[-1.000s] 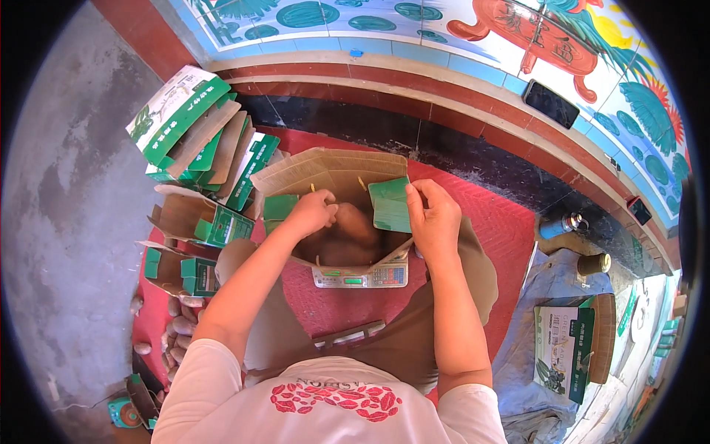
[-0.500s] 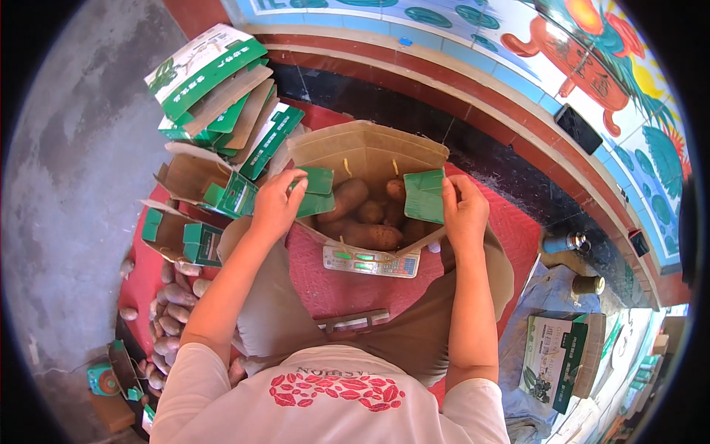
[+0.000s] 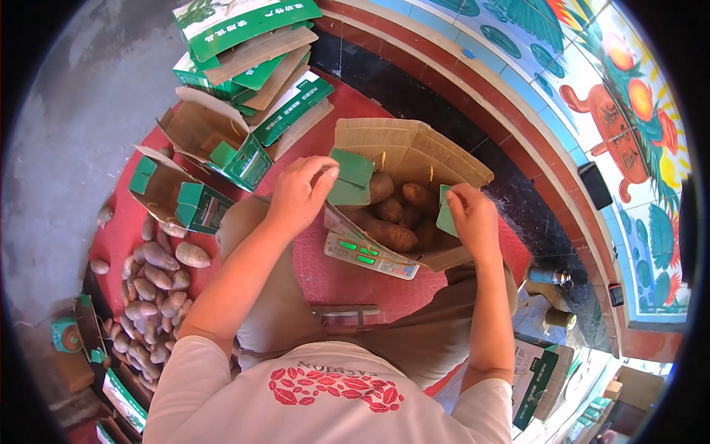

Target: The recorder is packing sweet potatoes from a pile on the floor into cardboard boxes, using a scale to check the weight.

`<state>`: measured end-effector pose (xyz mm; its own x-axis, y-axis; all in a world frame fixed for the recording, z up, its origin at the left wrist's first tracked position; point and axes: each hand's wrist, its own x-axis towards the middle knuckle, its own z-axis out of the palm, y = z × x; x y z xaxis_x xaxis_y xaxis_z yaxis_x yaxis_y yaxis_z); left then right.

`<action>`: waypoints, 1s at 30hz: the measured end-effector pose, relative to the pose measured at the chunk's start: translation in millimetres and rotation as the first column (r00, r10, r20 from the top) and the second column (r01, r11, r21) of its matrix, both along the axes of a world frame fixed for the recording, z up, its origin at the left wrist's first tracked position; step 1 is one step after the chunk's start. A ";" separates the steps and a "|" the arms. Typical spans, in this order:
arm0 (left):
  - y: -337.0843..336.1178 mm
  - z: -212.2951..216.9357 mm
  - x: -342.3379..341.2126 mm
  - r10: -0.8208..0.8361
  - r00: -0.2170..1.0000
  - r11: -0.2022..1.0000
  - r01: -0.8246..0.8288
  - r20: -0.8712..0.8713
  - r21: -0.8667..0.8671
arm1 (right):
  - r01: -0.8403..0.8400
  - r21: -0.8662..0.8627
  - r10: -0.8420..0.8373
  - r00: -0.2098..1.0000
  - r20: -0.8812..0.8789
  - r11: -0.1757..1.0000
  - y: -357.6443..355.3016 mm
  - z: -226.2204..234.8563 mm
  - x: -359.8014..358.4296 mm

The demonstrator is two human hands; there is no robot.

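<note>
An open cardboard carton stands on a digital scale between my knees. Inside lie several brown sweet potatoes. My left hand has its thumb and fingertips at the edge of the carton's left green flap. With thumb and fingers, my right hand pinches the right green flap, which stands nearly edge-on. Part of the scale is hidden under the carton.
To the left, a pile of sweet potatoes lies on the red mat. Two open cartons and a stack of green-and-white cartons stand beyond it. At the right are a bottle, a spool and another carton.
The whole view has turned, so the carton and scale sit tilted and further right. The right flap looks narrower and more upright. Both hands stay at the flaps.
</note>
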<state>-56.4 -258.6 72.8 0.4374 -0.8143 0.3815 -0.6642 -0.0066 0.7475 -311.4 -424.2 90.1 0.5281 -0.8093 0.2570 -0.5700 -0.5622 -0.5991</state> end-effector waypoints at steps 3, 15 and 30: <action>3.5 7.9 -3.2 0.005 1.000 1.000 -0.005 0.000 -0.001 | -0.235 -0.035 0.225 0.957 -0.181 0.971 -10.1 -3.0 33.6; 2.4 13.0 -4.7 -0.109 0.994 0.994 0.109 0.014 -0.010 | -0.217 0.408 0.461 0.469 -0.753 0.887 -79.0 -143.8 130.7; 8.7 15.0 -8.3 -0.296 0.952 0.926 0.265 0.081 0.269 | -0.044 0.480 0.359 0.723 -0.590 0.876 -72.9 -172.8 128.8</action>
<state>-64.7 -249.9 87.8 0.1420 -0.9730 0.1822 -0.7496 0.0145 0.6618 -182.6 -497.1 -82.7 0.5949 -0.6018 -0.5328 -0.8003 -0.5052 -0.3230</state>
